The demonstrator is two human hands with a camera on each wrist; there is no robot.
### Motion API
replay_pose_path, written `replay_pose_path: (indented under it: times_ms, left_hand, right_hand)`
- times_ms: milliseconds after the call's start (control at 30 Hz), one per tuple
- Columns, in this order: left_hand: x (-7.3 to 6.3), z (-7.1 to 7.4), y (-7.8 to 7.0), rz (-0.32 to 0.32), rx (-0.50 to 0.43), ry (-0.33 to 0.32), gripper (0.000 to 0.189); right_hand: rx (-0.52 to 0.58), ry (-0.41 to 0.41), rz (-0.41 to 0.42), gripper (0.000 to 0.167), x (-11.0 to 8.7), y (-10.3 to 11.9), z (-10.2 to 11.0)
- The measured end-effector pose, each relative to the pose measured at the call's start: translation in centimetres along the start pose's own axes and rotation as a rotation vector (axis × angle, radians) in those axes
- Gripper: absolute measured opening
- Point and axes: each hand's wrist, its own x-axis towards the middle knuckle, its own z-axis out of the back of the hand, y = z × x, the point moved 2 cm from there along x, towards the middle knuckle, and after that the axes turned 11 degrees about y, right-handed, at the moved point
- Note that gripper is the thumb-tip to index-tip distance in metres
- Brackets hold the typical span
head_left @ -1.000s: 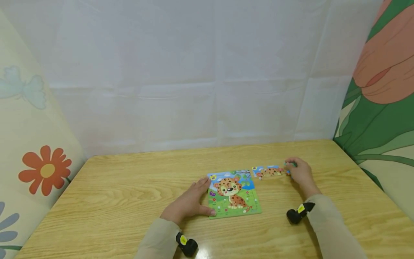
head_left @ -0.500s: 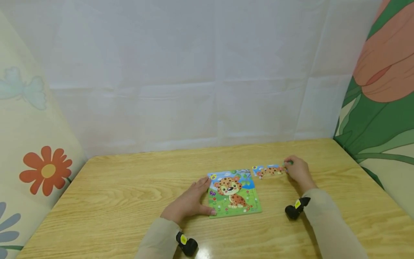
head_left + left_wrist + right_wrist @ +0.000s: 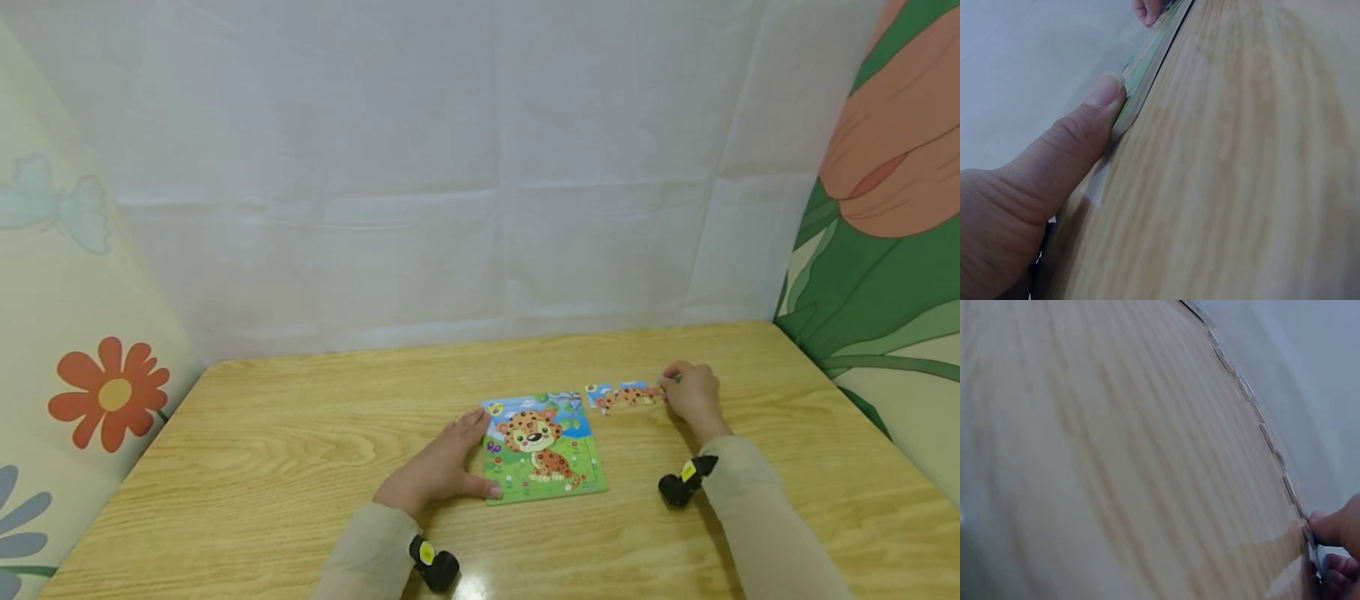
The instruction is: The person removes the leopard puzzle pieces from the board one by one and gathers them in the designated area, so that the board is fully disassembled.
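A square jigsaw board point(image 3: 542, 450) with a cartoon leopard cub on green grass lies flat on the table. My left hand point(image 3: 435, 468) rests along its left edge, fingers extended; in the left wrist view the thumb point(image 3: 1079, 128) presses on the board's corner. Right of the board's top corner, a short row of joined puzzle pieces point(image 3: 624, 397) shows blue sky and spotted fur. At the row's right end my right hand point(image 3: 694, 402) pinches a puzzle piece point(image 3: 1311, 540) between thumb and fingers. That piece is mostly hidden; a bit of green shows.
The wooden table point(image 3: 300, 467) carries these things. A white cloth point(image 3: 420, 183) hangs behind its far edge. Painted panels with flowers stand at the left and right sides. Each wrist wears a small black camera point(image 3: 435, 567).
My right hand has shifted slightly left, bringing its piece against the end of the row, and has since stayed almost still. The left hand and the board have not moved.
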Motion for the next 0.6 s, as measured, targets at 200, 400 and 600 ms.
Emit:
replay_pose_path:
  times_ms: [200,400,600]
  left_hand:
    - [0.0,-0.04,0.08,0.002,-0.009,-0.003,0.106]
    - [0.08,-0.14,0.24,0.004,-0.004,0.002,0.106]
    - [0.02,-0.03,0.12,0.01,-0.001,0.009,0.106]
  right_hand:
    - [0.024,0.003,-0.007,0.022,-0.06,0.01,0.01]
    - [0.099,-0.004,-0.044,0.033,0.3,-0.59,-0.18]
    - [0.211,-0.03,-0.079,0.038,-0.2,-0.1,0.24]
